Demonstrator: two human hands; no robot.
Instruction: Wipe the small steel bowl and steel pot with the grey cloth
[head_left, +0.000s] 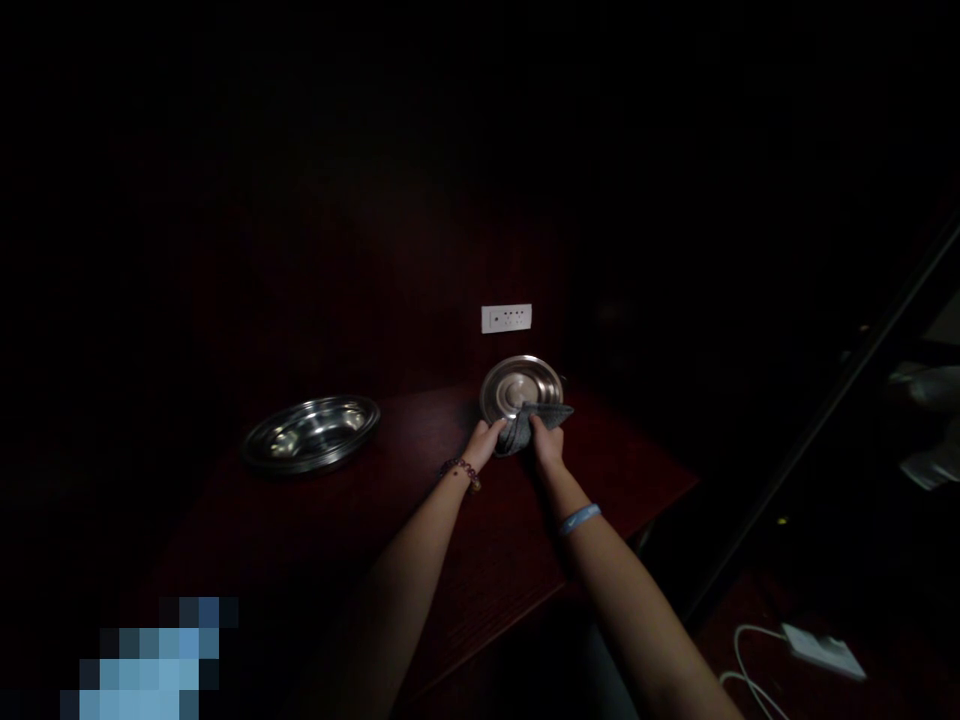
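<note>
- Both arms reach forward from the lower edge of the view, forearms angled inward so the wrists converge above the dark red tabletop [420, 440]
- Left hand [482, 447]: closed on the left part of a gray cloth [517, 432], thumb uppermost and pointing toward the right; fingers underneath mostly hidden
- Right hand [548, 443]: clamped on the same cloth farther right, thumb on top and pointing forward; its other fingers are hidden
- Hands near each other but apart, the cloth bunched between them, one corner jutting past the right hand
- Metal bowl [520, 388]: just beyond the hands, its hollow facing the wearer; cloth overlaps its near rim; cannot tell whether the fingers also grip that rim
- Beaded bracelet [460, 474] on left wrist; blue band [580, 518] around right forearm near the wrist
- Second metal basin [315, 435]: on the tabletop to the left, well apart from both hands
- White wall socket [506, 318] behind the bowl
- White power strip [823, 650] with cable at lower right; surroundings very dark
</note>
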